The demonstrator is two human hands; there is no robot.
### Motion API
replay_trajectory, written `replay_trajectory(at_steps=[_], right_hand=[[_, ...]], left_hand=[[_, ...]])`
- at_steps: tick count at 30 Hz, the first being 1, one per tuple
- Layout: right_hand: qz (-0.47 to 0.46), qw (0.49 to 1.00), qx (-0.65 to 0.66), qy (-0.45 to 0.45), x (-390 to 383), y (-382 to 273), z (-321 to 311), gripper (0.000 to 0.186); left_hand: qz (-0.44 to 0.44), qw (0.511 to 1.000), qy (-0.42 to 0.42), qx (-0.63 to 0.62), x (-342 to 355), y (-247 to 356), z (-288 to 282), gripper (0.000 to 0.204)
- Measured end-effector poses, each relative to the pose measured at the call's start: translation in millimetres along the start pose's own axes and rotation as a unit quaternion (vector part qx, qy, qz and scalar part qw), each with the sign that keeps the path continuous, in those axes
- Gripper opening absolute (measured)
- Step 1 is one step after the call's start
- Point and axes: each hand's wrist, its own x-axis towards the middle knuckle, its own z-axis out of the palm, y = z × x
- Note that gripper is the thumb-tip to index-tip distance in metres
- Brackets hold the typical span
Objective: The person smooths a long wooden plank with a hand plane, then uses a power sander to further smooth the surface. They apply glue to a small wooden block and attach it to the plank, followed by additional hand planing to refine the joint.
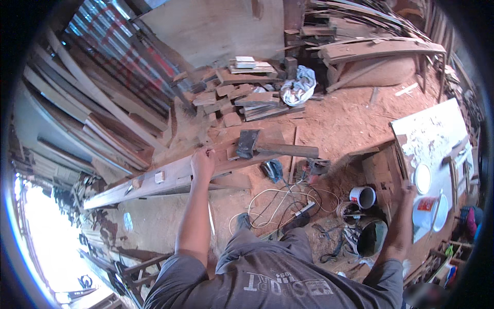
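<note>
My left hand (pixel 203 161) is closed over the long wooden plank (pixel 170 176); whether it holds something small I cannot make out. To its right a hammer with a dark head (pixel 248 142) and wooden handle lies at the plank's end. A small pale block (pixel 159 177) rests on the plank farther left. My right hand (pixel 408 191) is beside a round white lid (pixel 422 179) at the edge of a white board (pixel 425 135); its fingers are mostly hidden. A white bucket (pixel 423 217) stands nearby.
Offcuts (pixel 229 90) and a pale sack (pixel 298 85) lie at the back. Leaning planks (pixel 85 92) line the left, stacked timber (pixel 370 23) the back right. Power tools (pixel 319 167), tangled cables (pixel 275 201), a small tub (pixel 362 197) and a large open container (pixel 371 237) are on the ground.
</note>
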Motion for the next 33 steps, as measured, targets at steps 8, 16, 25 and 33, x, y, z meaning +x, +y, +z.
replay_trajectory(at_steps=[8,16,25,33], right_hand=[[0.149,0.862,0.472,0.11,45,-162,185,0.045],[-0.341,0.915,-0.084,-0.199,-125,-469,371,0.042],[-0.211,0.846,-0.432,-0.23,-160,-525,425,0.043],[-0.153,0.868,-0.452,-0.139,-226,-586,427,0.039]], left_hand=[[-0.015,0.993,-0.042,0.11,-31,20,-95,0.018],[0.074,0.979,-0.134,0.133,-4,-8,-78,0.033],[0.267,0.877,-0.321,0.238,37,16,-93,0.032],[0.288,0.91,-0.298,0.015,75,-34,-130,0.027]])
